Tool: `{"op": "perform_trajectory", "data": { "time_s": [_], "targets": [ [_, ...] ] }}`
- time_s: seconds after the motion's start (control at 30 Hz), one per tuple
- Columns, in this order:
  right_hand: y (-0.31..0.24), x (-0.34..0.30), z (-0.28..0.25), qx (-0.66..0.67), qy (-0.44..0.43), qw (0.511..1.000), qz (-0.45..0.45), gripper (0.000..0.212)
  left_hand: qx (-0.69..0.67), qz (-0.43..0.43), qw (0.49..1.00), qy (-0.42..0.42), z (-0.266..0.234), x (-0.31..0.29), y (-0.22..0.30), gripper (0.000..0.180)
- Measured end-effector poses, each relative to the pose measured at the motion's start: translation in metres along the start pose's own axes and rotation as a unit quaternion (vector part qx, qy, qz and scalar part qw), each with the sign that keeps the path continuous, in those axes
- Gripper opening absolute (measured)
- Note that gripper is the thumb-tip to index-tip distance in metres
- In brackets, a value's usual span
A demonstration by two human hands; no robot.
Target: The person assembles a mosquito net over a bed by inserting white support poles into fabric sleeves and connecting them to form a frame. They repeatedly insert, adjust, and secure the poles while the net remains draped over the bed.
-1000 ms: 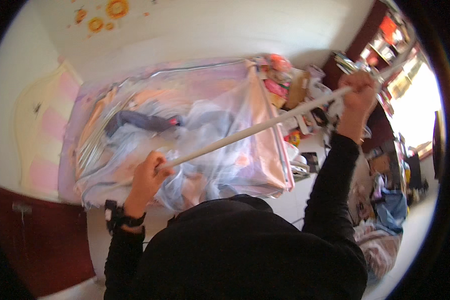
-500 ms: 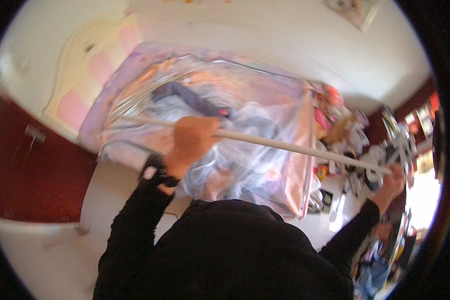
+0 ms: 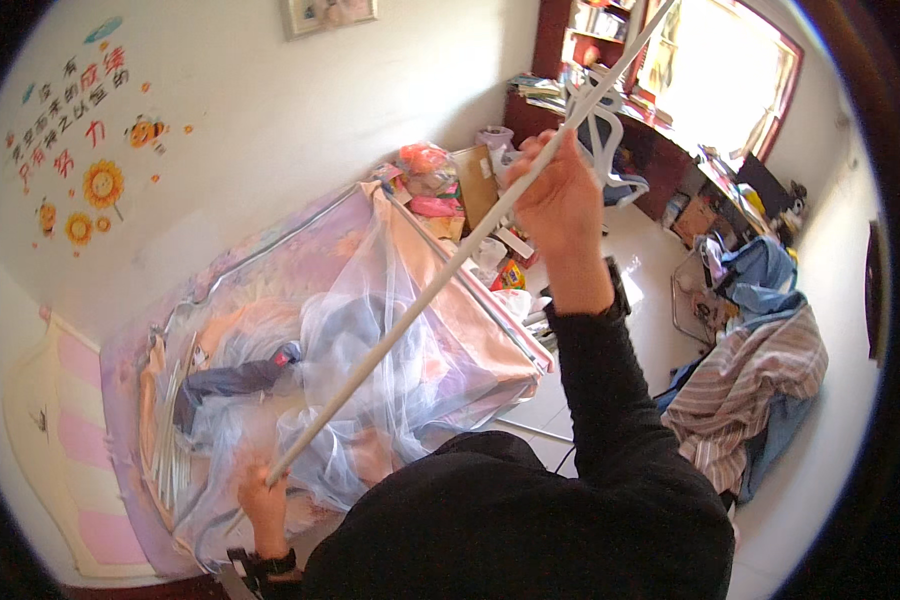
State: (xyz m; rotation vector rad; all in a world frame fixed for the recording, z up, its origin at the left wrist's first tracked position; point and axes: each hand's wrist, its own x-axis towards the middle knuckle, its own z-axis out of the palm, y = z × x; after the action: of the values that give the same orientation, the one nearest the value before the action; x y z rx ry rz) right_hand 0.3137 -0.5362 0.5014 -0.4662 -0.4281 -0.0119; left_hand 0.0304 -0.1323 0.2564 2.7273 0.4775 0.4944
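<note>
A long whitish pole (image 3: 410, 315) runs slantwise from lower left up toward the window. My left hand (image 3: 260, 490) is closed round it near its lower part, low over the bed. Farther up, my right hand (image 3: 562, 205) grips the same pole with curled fingers. Beneath it lies a bed with a purple mattress (image 3: 125, 400), covered by crumpled sheer white netting (image 3: 370, 345) with peach fabric edging (image 3: 435, 260). Dark trousers (image 3: 232, 380) lie on the netting, beside several thin pale rods (image 3: 172, 440). A grey metal tube (image 3: 255, 250) follows the bed's far side.
A cream and pink headboard (image 3: 75, 440) stands at left. Bags and boxes (image 3: 435, 190) crowd the bed's far end. A white-framed chair (image 3: 615, 150) stands by the desk under the window (image 3: 730, 70). Striped cloth and denim (image 3: 750, 390) are heaped at right.
The view has swung toward the window. The pole has gone from nearly level to a steep slant. My left hand is now lower, and my right hand is higher.
</note>
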Motion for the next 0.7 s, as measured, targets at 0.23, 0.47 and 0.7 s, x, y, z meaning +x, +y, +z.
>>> {"op": "perform_trajectory", "data": {
  "time_s": [0.23, 0.47, 0.7],
  "targets": [
    [-0.001, 0.009, -0.042, -0.015, 0.121, 0.992, 0.018, 0.046, 0.081, -0.058, 0.995, 0.029, 0.013, -0.043, -0.073, 0.025],
    [0.080, -0.027, -0.049, -0.026, 0.203, 0.979, -0.005, 0.047, 0.070, -0.074, 0.994, 0.048, 0.018, -0.013, -0.049, 0.022],
    [0.122, -0.053, -0.039, -0.095, 0.168, 0.980, 0.045, 0.048, 0.033, -0.001, 0.996, 0.077, 0.031, -0.005, -0.012, 0.009]
  ]
}}
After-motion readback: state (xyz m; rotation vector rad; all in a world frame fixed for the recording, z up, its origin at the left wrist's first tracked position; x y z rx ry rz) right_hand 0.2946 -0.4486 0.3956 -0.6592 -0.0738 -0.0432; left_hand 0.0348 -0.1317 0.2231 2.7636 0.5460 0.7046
